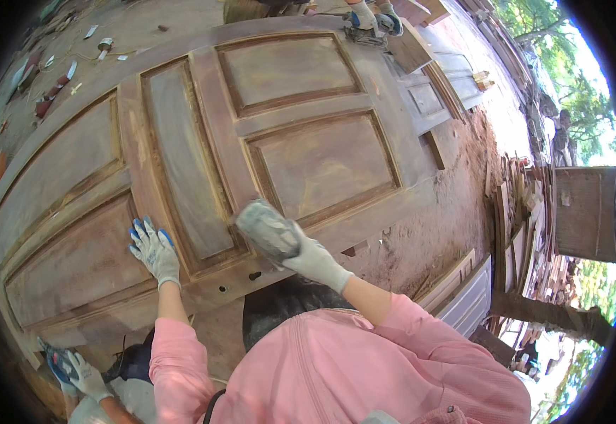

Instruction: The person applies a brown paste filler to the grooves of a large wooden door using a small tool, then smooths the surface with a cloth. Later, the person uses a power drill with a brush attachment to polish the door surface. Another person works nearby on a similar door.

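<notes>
On the near side of the panelled wooden door [329, 168], the right hand [316, 261] grips a blurred sander-like tool [267, 227]; the left hand [156, 254] lies splayed on the wood. Best keep the tool flat, following the grain.

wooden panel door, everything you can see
The wooden panel door lies flat, brown with pale patches and darker mouldings. Five panels show, one narrow. Two holes mark its near edge. The left hand rests spread on it; the right hand holds a power sander on or just above it. A co-worker's sander sits at its far corner.
</notes>
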The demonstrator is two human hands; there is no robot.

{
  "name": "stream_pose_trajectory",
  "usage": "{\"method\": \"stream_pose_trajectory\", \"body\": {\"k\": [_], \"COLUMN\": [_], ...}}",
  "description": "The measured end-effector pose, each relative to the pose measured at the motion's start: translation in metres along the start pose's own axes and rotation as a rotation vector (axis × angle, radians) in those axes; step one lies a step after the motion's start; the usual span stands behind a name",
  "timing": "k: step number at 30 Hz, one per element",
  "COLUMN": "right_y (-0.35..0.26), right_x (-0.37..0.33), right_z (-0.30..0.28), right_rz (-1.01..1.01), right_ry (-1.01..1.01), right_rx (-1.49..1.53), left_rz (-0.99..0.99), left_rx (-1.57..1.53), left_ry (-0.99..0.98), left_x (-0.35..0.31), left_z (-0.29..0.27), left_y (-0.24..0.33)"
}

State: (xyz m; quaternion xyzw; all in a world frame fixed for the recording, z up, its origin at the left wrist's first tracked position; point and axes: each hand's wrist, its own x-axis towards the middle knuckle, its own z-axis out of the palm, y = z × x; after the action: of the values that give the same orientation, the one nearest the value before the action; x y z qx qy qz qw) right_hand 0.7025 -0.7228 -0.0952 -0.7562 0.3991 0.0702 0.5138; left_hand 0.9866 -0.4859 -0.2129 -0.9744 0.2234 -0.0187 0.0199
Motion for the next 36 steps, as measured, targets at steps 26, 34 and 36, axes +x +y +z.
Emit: {"method": "stream_pose_trajectory", "body": {"k": [26, 34, 36], "right_y": [0.057, 0.01, 0.089], "right_x": [0.164, 0.16, 0.181], "right_z": [-0.193, -0.168, -0.204], "right_rz": [-0.302, -0.352, -0.641], "right_ry": [-0.017, -0.171, -0.067], "right_rx": [-0.55, -0.717, -0.967], "left_rz": [0.437, 0.564, 0.631], "left_rx": [-0.615, -0.376, -0.395], "left_ry": [0.031, 0.261, 0.363], "left_x": [-0.104, 0.026, 0.019], "left_z": [-0.123, -0.136, -0.154], "left_y": [0.268, 0.362, 0.411]}}
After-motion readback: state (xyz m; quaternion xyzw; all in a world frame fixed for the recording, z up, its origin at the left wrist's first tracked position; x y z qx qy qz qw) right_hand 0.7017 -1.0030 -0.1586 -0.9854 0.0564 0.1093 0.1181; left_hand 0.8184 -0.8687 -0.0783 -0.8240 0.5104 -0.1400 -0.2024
